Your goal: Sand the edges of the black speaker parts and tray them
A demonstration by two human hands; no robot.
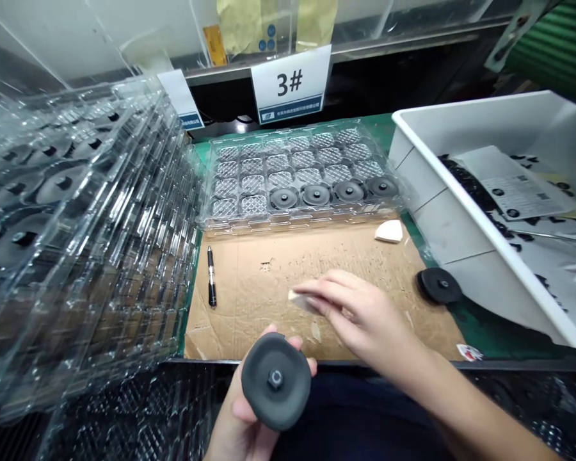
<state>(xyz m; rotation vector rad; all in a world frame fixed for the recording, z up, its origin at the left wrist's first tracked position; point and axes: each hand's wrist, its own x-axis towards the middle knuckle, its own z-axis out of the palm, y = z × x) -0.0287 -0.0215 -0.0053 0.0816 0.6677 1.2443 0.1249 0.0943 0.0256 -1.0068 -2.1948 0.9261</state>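
Note:
My left hand [254,410] is wrapped round a dark grey rounded-square part [288,400] with a small post at its centre, held face up near the table's front edge. Up and to the right of it, my right hand [350,307] pinches a small pale wedge-shaped pad [303,302] above the cardboard sheet [249,269]. Behind the hands lies a clear plastic tray [254,221]; several like parts [317,194] fill the right of its front row. Another such part [439,285] rests at the cardboard's right edge.
Tall stacked clear trays [139,211] stand at left. A black pen [211,276] and a white wedge [388,231] lie on the cardboard. To the right, a white bin [465,230] holds small black pieces and papers. A "3#" sign [292,86] hangs at the back.

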